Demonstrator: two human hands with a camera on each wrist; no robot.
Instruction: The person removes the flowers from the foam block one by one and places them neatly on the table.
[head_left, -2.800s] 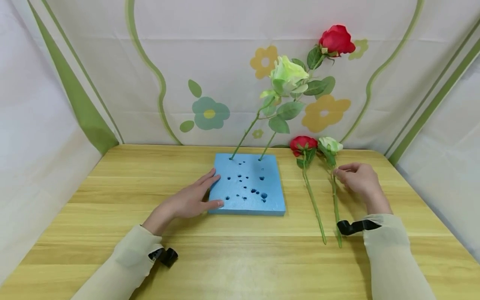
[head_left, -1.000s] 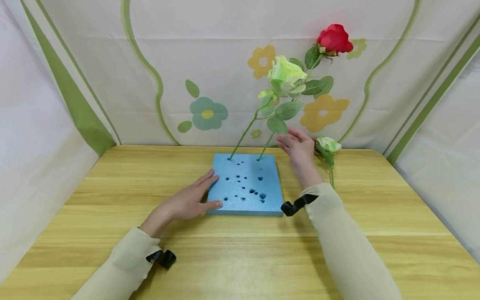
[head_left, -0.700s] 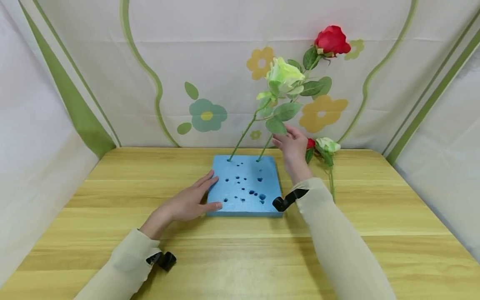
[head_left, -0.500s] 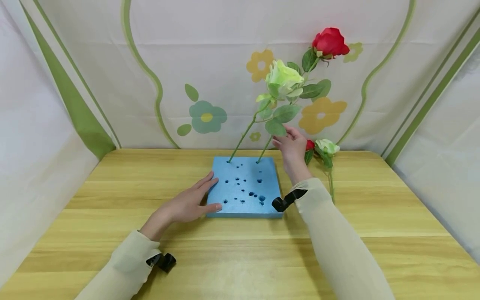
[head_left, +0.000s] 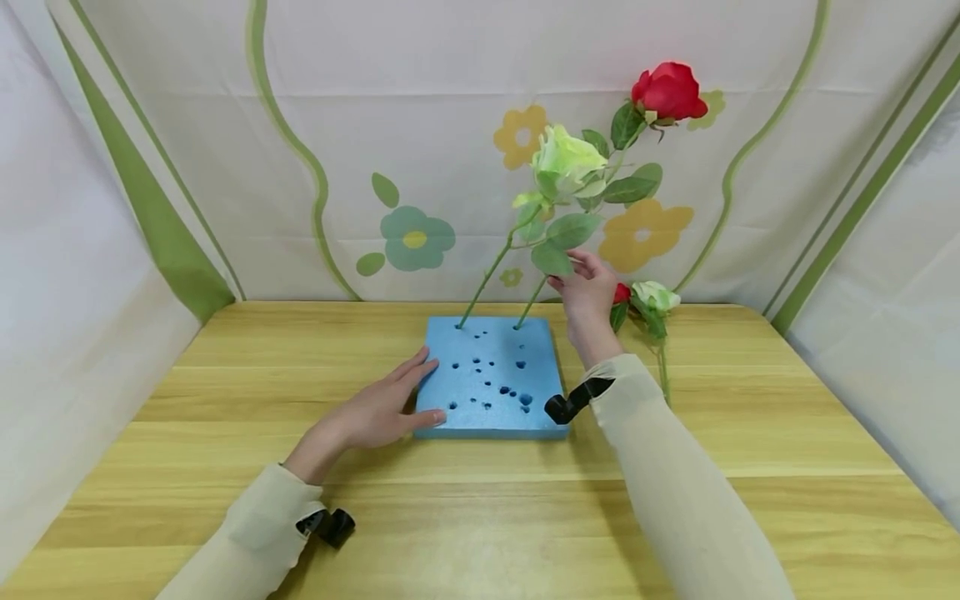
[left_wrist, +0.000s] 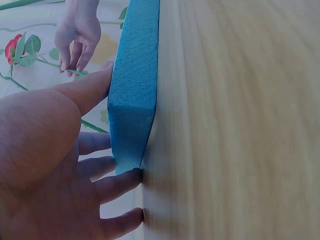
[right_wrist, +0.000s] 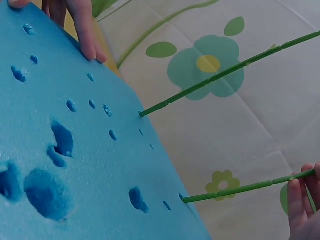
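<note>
In blue foam (head_left: 461, 385) leans a red rose (head_left: 670, 92).

In the head view, the right hand (head_left: 590, 300) and sleeve (head_left: 686, 475) hide much of the lying red rose (head_left: 622, 293); the right wrist view crops out the blooms of the standing red rose (head_left: 670, 92) and standing pale-green rose (head_left: 566, 162).

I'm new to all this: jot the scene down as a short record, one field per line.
Left hand: touches the left edge of the blue block
Right hand: pinches the stem of a red rose
Standing in block: that red rose, one pale green rose
Lying on table: pale rose, partly hidden red rose
Block top: several open holes
</note>
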